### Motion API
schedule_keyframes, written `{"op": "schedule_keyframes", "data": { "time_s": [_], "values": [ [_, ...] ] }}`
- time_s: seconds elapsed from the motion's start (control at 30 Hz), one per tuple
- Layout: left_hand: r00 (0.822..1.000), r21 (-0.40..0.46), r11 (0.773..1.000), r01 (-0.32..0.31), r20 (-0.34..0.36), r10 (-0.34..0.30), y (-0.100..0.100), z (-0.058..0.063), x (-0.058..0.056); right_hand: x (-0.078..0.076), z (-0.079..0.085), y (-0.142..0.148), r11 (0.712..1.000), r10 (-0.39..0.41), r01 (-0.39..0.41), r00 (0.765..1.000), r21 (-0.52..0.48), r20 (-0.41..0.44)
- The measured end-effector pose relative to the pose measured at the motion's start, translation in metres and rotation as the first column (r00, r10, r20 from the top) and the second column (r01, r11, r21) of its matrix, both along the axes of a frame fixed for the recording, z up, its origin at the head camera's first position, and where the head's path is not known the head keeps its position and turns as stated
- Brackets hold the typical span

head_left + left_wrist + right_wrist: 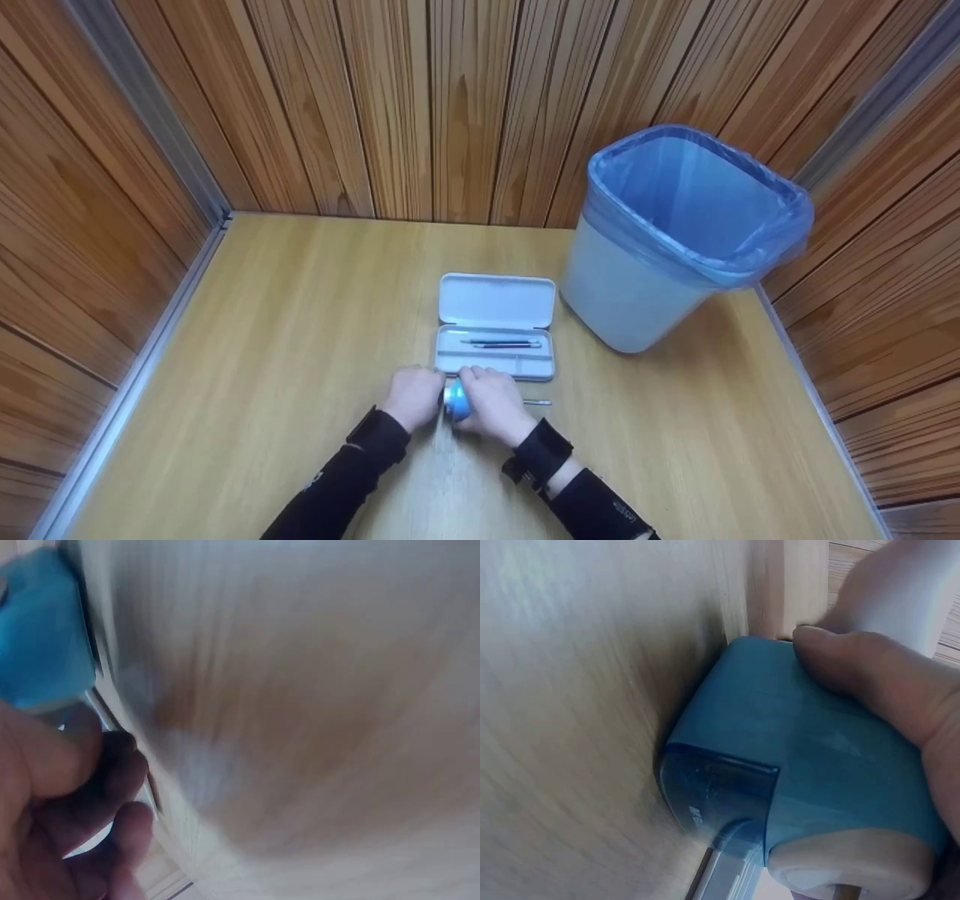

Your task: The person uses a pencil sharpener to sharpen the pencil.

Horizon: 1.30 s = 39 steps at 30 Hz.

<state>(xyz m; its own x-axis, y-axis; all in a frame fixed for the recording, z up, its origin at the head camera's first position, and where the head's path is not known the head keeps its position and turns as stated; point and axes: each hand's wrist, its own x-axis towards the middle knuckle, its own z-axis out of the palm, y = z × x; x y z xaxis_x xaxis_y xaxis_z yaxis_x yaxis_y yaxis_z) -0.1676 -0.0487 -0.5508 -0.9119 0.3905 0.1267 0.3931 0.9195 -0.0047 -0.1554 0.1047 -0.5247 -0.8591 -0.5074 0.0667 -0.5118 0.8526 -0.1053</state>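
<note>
My right hand (495, 401) grips a blue pencil sharpener (457, 400) on the table, thumb along its side in the right wrist view. It has a dark see-through drawer (724, 791) and a pale round face (855, 859). A pencil (537, 403) sticks out on the right, its shaft entering that round face. My left hand (415, 397) is close against the sharpener's left side. In the left wrist view its fingers (124, 780) curl at the crank side, and they hide the crank handle. Just behind, an open pale pencil case (495, 377) holds pencils (506, 344).
A whitish bin (622, 300) with a blue bag (697, 202) over its rim stands at the back right. Wood-panelled walls (472, 112) close off the back and both sides of the wooden table (300, 315).
</note>
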Motion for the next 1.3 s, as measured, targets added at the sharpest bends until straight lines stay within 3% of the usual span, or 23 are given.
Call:
{"op": "schedule_keyframes", "data": {
  "time_s": [0.2,0.37,0.57,0.77,0.93,1.03,1.17,1.3],
  "values": [
    [0.991,0.094,0.995,-0.044,-0.119,0.055,0.0,0.009,-0.005,0.0,0.0,-0.001,1.0,-0.015,0.015,0.999,-0.009,0.049],
    [0.968,0.184,0.983,0.021,-0.249,0.026,-0.004,0.018,0.0,0.0,0.001,-0.001,1.0,-0.026,0.026,0.997,-0.009,0.068],
    [0.943,0.255,0.957,0.136,-0.33,-0.045,-0.009,0.027,0.019,0.001,-0.002,0.0,0.999,-0.028,0.029,1.0,-0.03,0.009],
    [0.92,0.304,0.925,0.228,-0.378,-0.103,-0.014,0.023,0.04,0.001,-0.005,0.0,0.999,-0.017,0.014,0.998,-0.051,-0.056],
    [0.922,0.297,0.919,0.26,-0.358,-0.144,-0.018,0.018,0.053,0.001,-0.004,-0.001,0.999,-0.014,0.013,0.999,-0.04,-0.041],
    [0.932,0.284,0.92,0.27,-0.316,-0.176,-0.02,0.014,0.058,0.001,-0.003,-0.001,1.0,-0.009,0.008,1.0,-0.029,-0.025],
    [0.955,0.249,0.933,0.261,-0.206,-0.213,-0.02,0.007,0.061,0.0,-0.002,-0.001,1.0,-0.005,0.004,1.0,-0.022,-0.007],
    [0.98,0.177,0.965,0.195,-0.071,-0.186,-0.02,0.0,0.055,0.0,-0.001,-0.002,1.0,-0.003,0.002,1.0,-0.019,-0.017]
  ]
}}
